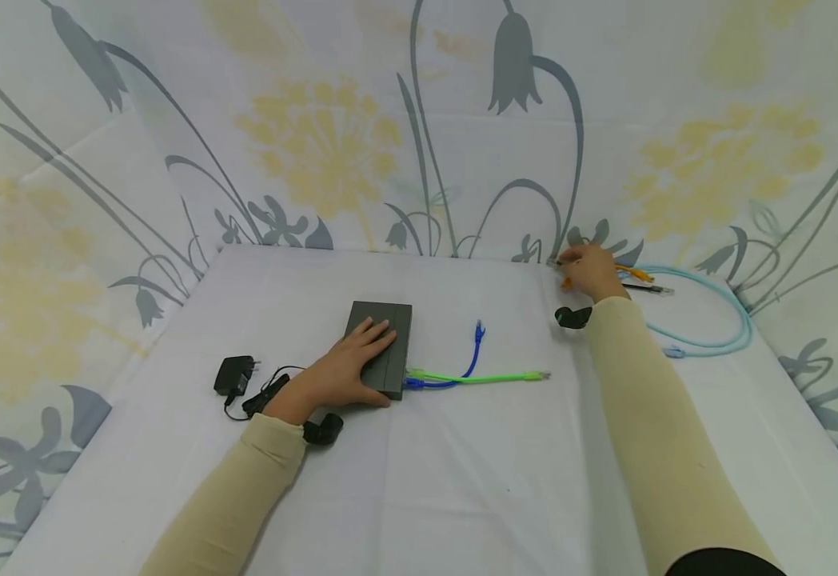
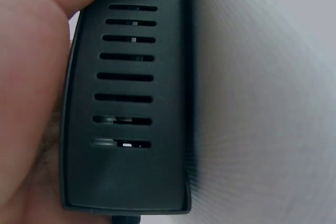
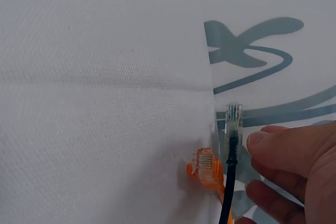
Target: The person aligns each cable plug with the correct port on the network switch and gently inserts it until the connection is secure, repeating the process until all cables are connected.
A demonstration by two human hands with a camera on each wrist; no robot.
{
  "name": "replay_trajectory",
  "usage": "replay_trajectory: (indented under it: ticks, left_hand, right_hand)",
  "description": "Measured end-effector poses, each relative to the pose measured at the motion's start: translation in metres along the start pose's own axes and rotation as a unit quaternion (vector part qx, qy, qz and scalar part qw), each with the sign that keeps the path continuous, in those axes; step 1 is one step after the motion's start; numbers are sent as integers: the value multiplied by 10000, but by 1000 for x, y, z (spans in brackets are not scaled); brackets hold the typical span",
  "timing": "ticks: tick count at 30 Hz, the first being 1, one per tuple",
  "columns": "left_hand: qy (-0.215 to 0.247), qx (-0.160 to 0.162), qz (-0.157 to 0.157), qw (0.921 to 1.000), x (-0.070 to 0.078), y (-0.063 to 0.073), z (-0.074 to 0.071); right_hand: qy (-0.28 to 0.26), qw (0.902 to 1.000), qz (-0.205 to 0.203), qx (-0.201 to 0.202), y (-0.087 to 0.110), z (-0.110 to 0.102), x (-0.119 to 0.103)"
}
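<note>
Worktop [image 1: 462, 496], white-covered, carries everything well spread, probably so the leads stay untangled. At its far right the light-blue cable [image 1: 748, 324] lies in a wide loop, seemingly to take up its length. The dark box [image 1: 390, 364] sits flat, left of centre; the left hand [image 1: 343, 372] rests over it with straight fingers, thumb along the near edge, likely to steady it. The right hand [image 1: 592, 272] is at the far edge. From the box's right side run the green cable [image 1: 491, 379] and the blue cable [image 1: 474, 356], crossing, their outer ends free. Left of the box is the power adapter [image 1: 233, 375], its cord bundled, perhaps to save room. Smallest, the black plug [image 3: 233, 124] and orange plug [image 3: 206, 166] lie beside the right hand's bent fingers; I cannot tell whether these grip either.
</note>
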State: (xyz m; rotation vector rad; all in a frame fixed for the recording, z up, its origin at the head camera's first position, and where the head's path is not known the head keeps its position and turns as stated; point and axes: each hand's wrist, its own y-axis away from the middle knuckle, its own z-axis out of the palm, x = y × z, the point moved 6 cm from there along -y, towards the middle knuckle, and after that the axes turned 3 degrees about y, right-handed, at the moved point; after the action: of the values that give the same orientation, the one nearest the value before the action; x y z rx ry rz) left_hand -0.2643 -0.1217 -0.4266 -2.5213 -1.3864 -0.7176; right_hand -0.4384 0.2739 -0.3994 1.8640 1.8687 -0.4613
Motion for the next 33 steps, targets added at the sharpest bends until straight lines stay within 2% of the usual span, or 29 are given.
replay_trajectory:
  ticks: [14, 25, 33]
  left_hand:
    - [25, -17, 58, 10000, 3, 0, 0]
    - [51, -27, -115, 9999, 3, 2, 3]
    - [-39, -51, -172, 9998, 1, 0, 1]
  right_hand:
    - [175, 9998, 13, 98, -2, 3, 11]
    - [614, 9977, -142, 261, -5, 6, 12]
    - [577, 9982, -89, 158, 1, 7, 5]
